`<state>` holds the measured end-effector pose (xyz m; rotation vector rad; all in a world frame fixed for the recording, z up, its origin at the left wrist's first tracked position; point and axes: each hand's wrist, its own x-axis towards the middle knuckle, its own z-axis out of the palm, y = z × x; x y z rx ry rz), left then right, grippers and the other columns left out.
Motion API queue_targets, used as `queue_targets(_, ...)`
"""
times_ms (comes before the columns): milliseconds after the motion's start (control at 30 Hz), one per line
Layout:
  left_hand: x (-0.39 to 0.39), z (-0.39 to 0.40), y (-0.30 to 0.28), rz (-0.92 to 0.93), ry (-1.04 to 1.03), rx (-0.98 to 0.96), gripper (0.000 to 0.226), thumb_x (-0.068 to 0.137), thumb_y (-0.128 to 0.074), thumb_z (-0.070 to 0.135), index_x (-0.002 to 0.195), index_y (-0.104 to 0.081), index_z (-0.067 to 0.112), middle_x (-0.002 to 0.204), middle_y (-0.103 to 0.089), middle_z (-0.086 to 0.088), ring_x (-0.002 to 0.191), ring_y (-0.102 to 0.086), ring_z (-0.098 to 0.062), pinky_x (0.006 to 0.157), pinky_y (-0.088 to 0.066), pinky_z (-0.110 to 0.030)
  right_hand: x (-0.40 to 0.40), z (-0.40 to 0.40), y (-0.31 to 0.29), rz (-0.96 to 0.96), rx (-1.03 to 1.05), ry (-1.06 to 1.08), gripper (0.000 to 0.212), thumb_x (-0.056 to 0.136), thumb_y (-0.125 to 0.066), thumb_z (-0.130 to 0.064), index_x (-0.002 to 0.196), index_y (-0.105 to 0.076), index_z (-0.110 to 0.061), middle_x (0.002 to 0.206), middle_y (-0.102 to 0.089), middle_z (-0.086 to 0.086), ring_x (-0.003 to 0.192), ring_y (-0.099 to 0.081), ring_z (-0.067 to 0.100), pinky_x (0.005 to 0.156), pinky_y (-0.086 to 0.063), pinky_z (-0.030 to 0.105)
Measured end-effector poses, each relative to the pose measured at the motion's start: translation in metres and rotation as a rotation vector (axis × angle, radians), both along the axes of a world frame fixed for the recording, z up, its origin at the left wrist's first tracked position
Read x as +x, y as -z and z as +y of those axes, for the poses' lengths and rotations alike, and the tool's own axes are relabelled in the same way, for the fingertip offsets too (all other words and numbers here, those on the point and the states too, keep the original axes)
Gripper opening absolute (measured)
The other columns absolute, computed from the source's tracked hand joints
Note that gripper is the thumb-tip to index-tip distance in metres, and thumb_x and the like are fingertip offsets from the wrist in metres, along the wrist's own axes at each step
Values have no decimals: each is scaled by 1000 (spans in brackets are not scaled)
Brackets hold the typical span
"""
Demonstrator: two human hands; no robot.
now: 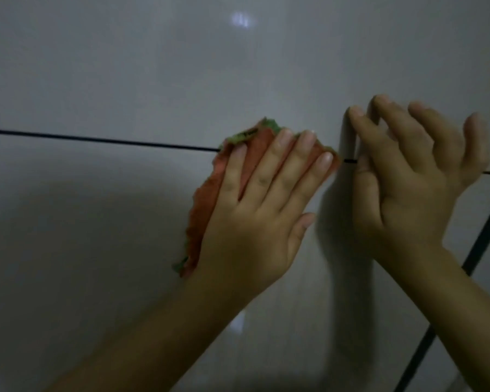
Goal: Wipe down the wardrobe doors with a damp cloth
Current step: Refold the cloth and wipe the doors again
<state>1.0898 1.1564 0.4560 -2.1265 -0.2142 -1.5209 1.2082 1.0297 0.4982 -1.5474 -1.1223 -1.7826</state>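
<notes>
Two glossy grey wardrobe door panels (125, 66) fill the view, divided by a thin dark seam (96, 139) that runs nearly level from the left edge toward the right. A second dark gap (481, 239) is seen slanting down at the lower right. An orange cloth with green edging (207, 199) is held flat against the door, straddling the seam, its long axis running from lower left to upper right. It is pressed there by the left hand (260, 205), fingers straight and slightly spread, pointing up and to the right, the thumb off the cloth. The right hand (408, 176) is just beside it on the right, fingers loosely bent and apart, fingertips touching the panel above the seam; nothing is held in it. The unwiped stretch is judged to lie mostly leftward, so the next stroke would likely be carried along the seam by the left hand, the right serving as a brace.
</notes>
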Motion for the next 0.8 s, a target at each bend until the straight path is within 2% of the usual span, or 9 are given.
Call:
queue_targets(167,14,-9,10,-88,-44,0,52,102,-30,40,148,-31,15,155,-23,-11,144,-17,-31,117,-4,-51,-3,-7,34,169,117,-162,42,90,-43,-20,131,-53,-19,136,-50,1,131,-36,25,110,-15,57)
queue_targets(300,30,-24,28,-142,-80,-34,53,102,-27,38,149,-26,15,156,-20,-11,146,-13,-28,118,-2,-49,1,-21,73,290,161,-278,46,89,-40,-24,134,-46,-22,138,-46,1,132,-33,26,104,-21,66)
queue_targets(367,31,-28,30,-145,-126,-52,54,101,-25,38,150,-22,16,157,-17,-10,146,-10,-26,118,0,-48,2,-27,90,366,200,-288,47,87,-41,-25,133,-50,-20,137,-50,4,130,-33,25,107,-17,62)
queue_targets(467,31,-33,29,-130,-187,-51,55,101,-24,38,151,-17,17,159,-14,-10,146,-8,-26,117,1,-48,6,-39,111,489,244,-307,52,83,-41,-28,133,-52,-20,138,-48,5,129,-30,21,110,-13,43)
queue_targets(533,34,-35,28,-136,-227,-68,56,101,-25,37,152,-14,18,159,-12,-10,147,-7,-26,117,0,-49,15,-50,124,572,259,-373,55,82,-41,-29,136,-49,-22,141,-45,3,129,-28,19,109,-12,37)
queue_targets(633,51,-49,26,-164,-254,-101,58,100,-26,37,152,-9,17,159,-11,-10,147,-6,-28,117,-1,-51,33,-64,139,617,280,-431,58,81,-40,-29,138,-46,-20,143,-43,3,131,-28,20,107,-14,36)
queue_targets(800,122,-109,14,-58,-190,24,56,100,-22,40,152,-17,18,159,-13,-9,147,-8,-27,117,-1,-51,69,-80,145,623,384,-436,56,82,-39,-28,134,-51,-12,139,-48,9,127,-32,23,105,-21,42)
